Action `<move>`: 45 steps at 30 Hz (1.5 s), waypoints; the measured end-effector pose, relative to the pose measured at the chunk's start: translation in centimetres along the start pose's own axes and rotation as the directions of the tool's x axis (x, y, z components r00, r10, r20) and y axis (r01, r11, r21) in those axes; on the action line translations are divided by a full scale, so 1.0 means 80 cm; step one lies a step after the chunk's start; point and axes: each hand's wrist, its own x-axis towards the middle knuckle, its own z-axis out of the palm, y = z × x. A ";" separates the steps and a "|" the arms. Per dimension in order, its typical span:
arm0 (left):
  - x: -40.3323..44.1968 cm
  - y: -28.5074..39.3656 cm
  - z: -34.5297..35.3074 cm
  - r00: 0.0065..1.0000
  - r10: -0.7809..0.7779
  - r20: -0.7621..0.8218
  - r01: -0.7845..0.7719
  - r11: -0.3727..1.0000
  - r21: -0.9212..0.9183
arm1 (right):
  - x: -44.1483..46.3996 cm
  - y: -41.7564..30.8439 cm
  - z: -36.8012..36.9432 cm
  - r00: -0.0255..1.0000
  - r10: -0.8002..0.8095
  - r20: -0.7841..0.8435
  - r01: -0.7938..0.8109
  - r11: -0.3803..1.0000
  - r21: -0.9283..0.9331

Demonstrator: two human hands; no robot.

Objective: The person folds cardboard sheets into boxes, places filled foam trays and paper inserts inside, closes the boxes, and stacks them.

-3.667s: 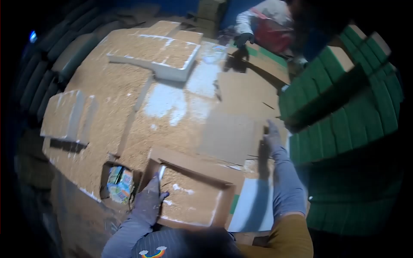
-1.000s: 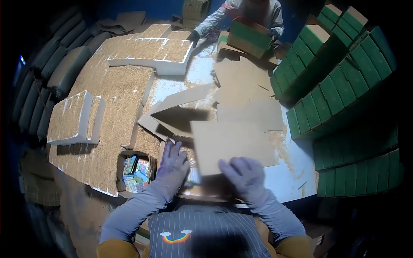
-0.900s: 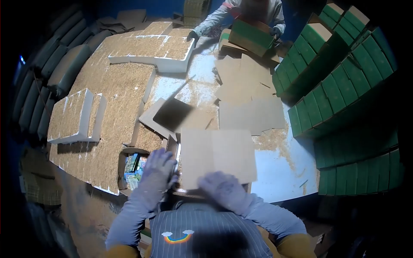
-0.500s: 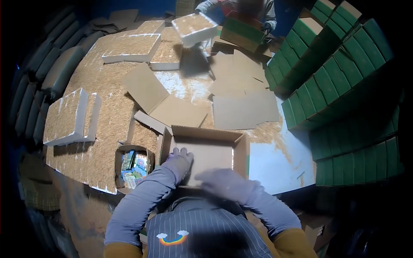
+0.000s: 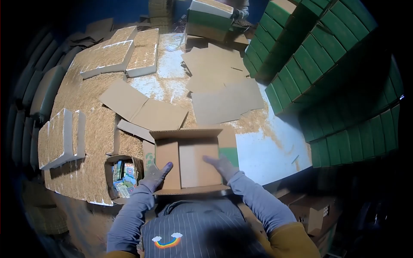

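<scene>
An open cardboard box (image 5: 200, 148) stands at the table's near edge, right in front of me. Brown panels show along its inner left and right sides, and green print is visible on the outside. My left hand (image 5: 157, 176), in a light glove, grips the box's left side with the thumb over the edge. On the opposite side my right hand (image 5: 220, 167) holds the box, thumb reaching over the inner right panel. The other fingers of both hands are mostly hidden. Close to my left hand is a small open carton (image 5: 138, 165) with colourful printed packets (image 5: 124, 179) inside.
White-edged slabs of tan shredded material (image 5: 56, 137) lie on the left and far table. Flat cardboard sheets (image 5: 228, 101) cover the middle. Stacked green boxes (image 5: 297, 81) line the right. A co-worker's hand (image 5: 237, 13) is at a green box (image 5: 206, 23) across the table.
My left hand moved from inside the box to its left side; my right hand moved to the right side. Inner side panels now show. The co-worker's slab moved onto the green box.
</scene>
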 end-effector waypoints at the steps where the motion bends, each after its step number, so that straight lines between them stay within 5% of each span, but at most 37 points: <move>1: 0.002 -0.004 0.007 0.995 0.050 -0.083 -0.049 0.999 0.014 | 0.000 -0.006 0.001 0.997 0.037 -0.060 -0.044 0.991 -0.123; 2: 0.005 -0.007 0.014 0.981 0.100 -0.165 -0.095 0.995 0.037 | 0.002 -0.014 -0.007 0.997 0.074 -0.014 -0.075 0.954 -0.289; 5: -0.010 -0.007 0.002 0.991 0.091 -0.094 -0.108 0.974 -0.197 | -0.007 0.014 -0.004 0.932 -0.344 -0.118 0.240 0.826 -0.510; 6: -0.010 -0.010 0.014 0.969 0.186 -0.165 -0.225 0.938 -0.263 | -0.015 0.023 -0.004 0.919 -0.378 -0.113 0.262 0.799 -0.542; 9: -0.032 0.029 0.041 0.995 0.083 -0.062 -0.088 0.992 -0.092 | -0.048 0.015 -0.059 0.977 -0.170 -0.131 0.179 0.982 0.056; 10: -0.036 0.036 0.057 0.964 0.264 -0.037 -0.266 0.955 -0.130 | -0.071 -0.006 -0.077 0.984 -0.141 -0.114 0.168 0.942 0.291; 11: -0.035 0.033 0.073 0.952 0.296 0.071 -0.279 0.943 -0.183 | -0.086 0.010 -0.110 0.982 -0.134 -0.134 0.179 0.884 0.433; 13: -0.032 0.040 0.097 0.821 0.561 0.107 -0.567 0.779 0.268 | -0.118 0.069 -0.191 0.945 -0.118 -0.305 0.246 0.871 0.425; 14: -0.025 0.024 0.113 0.853 0.504 0.133 -0.499 0.716 0.488 | -0.127 0.099 -0.227 0.903 -0.171 -0.394 0.324 0.873 0.364; 15: -0.029 0.005 0.127 0.882 0.448 0.147 -0.450 0.705 0.549 | -0.150 0.075 -0.236 0.896 -0.070 -0.438 0.338 0.747 0.573; 17: -0.041 -0.024 0.147 0.932 0.327 0.158 -0.345 0.664 0.663 | -0.155 0.110 -0.278 0.808 -0.099 -0.581 0.513 0.605 0.610; 19: -0.053 -0.020 0.144 0.937 0.234 0.258 -0.344 0.738 0.581 | -0.150 0.173 -0.337 0.763 -0.061 -0.644 0.528 0.633 0.566; 21: -0.053 -0.012 0.127 0.915 0.200 0.350 -0.353 0.817 0.456 | -0.152 0.235 -0.398 0.869 0.140 -0.475 0.330 0.552 0.766; 23: -0.037 -0.018 0.103 0.966 0.245 0.081 -0.258 0.911 0.322 | -0.173 0.195 -0.386 0.674 0.126 -0.728 0.422 0.743 0.519; 24: -0.026 -0.022 0.089 0.964 0.254 -0.082 -0.222 0.934 0.280 | -0.179 0.163 -0.380 0.474 -0.079 -0.877 0.534 0.818 0.215; 25: -0.013 -0.029 0.074 0.935 0.294 -0.197 -0.187 0.883 0.431 | -0.184 0.120 -0.370 0.243 -0.302 -0.922 0.567 0.816 -0.117; 27: 0.008 -0.050 0.056 0.901 0.185 -0.392 -0.057 0.947 0.317 | -0.190 -0.010 -0.268 0.060 -0.538 -0.841 0.291 0.815 -0.501; 28: 0.032 -0.082 0.059 0.890 0.177 -0.419 -0.063 0.960 0.271 | -0.169 -0.018 -0.233 0.305 -0.649 -0.697 0.290 0.760 -0.582; 31: 0.066 -0.090 0.066 0.898 0.035 -0.439 0.033 0.989 0.146 | -0.059 0.016 -0.135 0.756 -0.488 -0.436 0.232 0.823 -0.519; 33: 0.066 -0.073 0.064 0.902 -0.049 -0.430 0.069 0.997 0.031 | 0.024 0.083 -0.126 0.935 -0.307 -0.177 -0.030 0.429 -0.903; 35: 0.062 -0.062 0.049 0.902 -0.061 -0.426 0.020 0.995 -0.101 | 0.034 0.087 -0.109 0.787 -0.617 0.020 0.200 0.224 -0.954; 36: 0.061 -0.065 0.042 0.912 -0.021 -0.411 -0.171 0.889 -0.426 | 0.036 0.084 -0.101 0.672 -0.729 0.128 0.288 0.097 -0.953; 38: 0.026 -0.029 0.029 0.953 0.046 -0.299 -0.214 0.800 -0.560 | 0.023 0.044 -0.074 0.816 -0.511 -0.271 0.378 0.825 -0.419; 39: -0.002 0.005 0.021 0.967 0.085 -0.240 -0.221 0.748 -0.626 | 0.008 0.011 -0.060 0.896 -0.280 -0.343 0.307 0.951 0.025; 42: 0.007 0.003 0.026 0.874 0.166 -0.457 -0.345 0.874 -0.342 | 0.036 0.005 -0.125 0.511 -0.599 -0.617 0.071 0.744 -0.664; 43: 0.028 -0.009 0.032 0.838 0.191 -0.511 -0.375 0.882 -0.286 | 0.049 0.021 -0.149 0.539 -0.509 -0.671 -0.004 0.795 -0.606; 45: 0.033 -0.022 0.048 0.946 0.066 -0.318 -0.173 0.932 -0.320 | 0.060 0.062 -0.186 0.570 -0.313 -0.760 -0.160 0.865 -0.476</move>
